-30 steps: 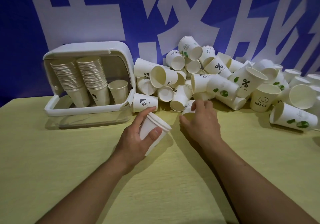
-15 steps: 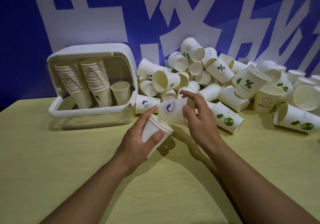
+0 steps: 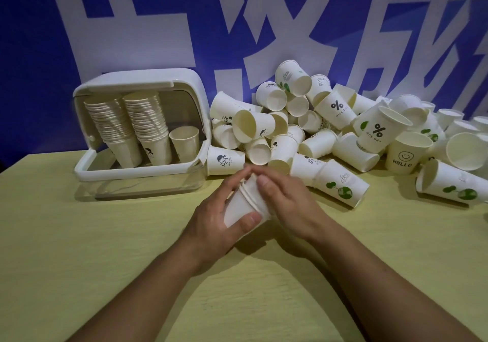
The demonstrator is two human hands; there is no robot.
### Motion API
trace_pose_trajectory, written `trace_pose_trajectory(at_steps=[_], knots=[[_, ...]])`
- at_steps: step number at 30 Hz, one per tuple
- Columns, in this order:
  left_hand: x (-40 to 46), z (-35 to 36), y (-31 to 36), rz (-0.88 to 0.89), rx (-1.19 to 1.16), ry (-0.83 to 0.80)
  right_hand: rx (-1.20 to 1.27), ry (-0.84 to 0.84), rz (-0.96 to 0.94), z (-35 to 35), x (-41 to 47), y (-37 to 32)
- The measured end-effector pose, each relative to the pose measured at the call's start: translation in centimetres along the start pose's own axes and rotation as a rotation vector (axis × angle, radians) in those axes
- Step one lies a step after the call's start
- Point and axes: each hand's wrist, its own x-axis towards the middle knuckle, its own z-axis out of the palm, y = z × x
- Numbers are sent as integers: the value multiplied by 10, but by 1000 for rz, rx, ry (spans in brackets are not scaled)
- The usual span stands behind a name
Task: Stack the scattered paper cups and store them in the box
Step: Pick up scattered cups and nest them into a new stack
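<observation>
Backdrop: a blue wall printed with large white characters is seen behind the table.
Surface: a pale yellow-green tabletop with a faint wood grain is spread across the foreground.
Box: a white box with a clear front is set at the back left of the table, with its lid raised; two tall cup stacks and a single cup are held inside.
Scattered cups: a heap of paper cups is piled right of the box against the wall, most tipped on their sides; prints such as "NICE DAY", "HELLO" and green leaves are shown.
Held stack: a short stack of nested white cups, rims up and tilted, is held above the table near the centre.
Left hand: the left hand is wrapped round the stack's body, thumb pressed on the front.
Right hand: the right hand is curled over the stack's rims, fingers held together.
</observation>
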Motion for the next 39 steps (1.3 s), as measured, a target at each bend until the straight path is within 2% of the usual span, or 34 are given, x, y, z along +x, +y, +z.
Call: trace_pose_trajectory(at_steps=[3, 5, 7, 9, 11, 13, 15, 18, 23, 27, 32, 36, 39], knots=[[1, 3, -1, 17, 11, -34, -72, -118, -15, 10, -3, -2], [2, 2, -1, 20, 18, -13, -92, -82, -20, 6, -2, -3], [2, 0, -2, 8, 27, 29, -130, 49, -19, -2, 0, -4], [2, -2, -2, -8, 37, 55, -185, 251, -2, -15, 4, -6], [2, -4, -3, -23, 41, 62, -337, 449, 61, -30, 9, -4], [2, -4, -3, -36, 47, 56, -570, 555, 179, -44, 13, 5], [2, -3, -2, -43, 56, 40, -758, 531, 356, -54, 12, 15], [2, -3, 0, -47, 77, 21, -837, 384, 565, -59, 9, 23], [1, -3, 0, -51, 80, 7, -934, 243, 538, -49, 8, 20], [1, -3, 0, -48, 80, 0, -846, 254, 486, -44, 9, 15], [0, -3, 0, -51, 75, -18, -767, 413, 422, -45, 11, 8], [0, -3, 0, -45, 68, -33, -371, 533, 255, -41, 13, 1], [0, -3, 2, -31, 51, -50, -101, 534, 185, -33, 12, -4]])
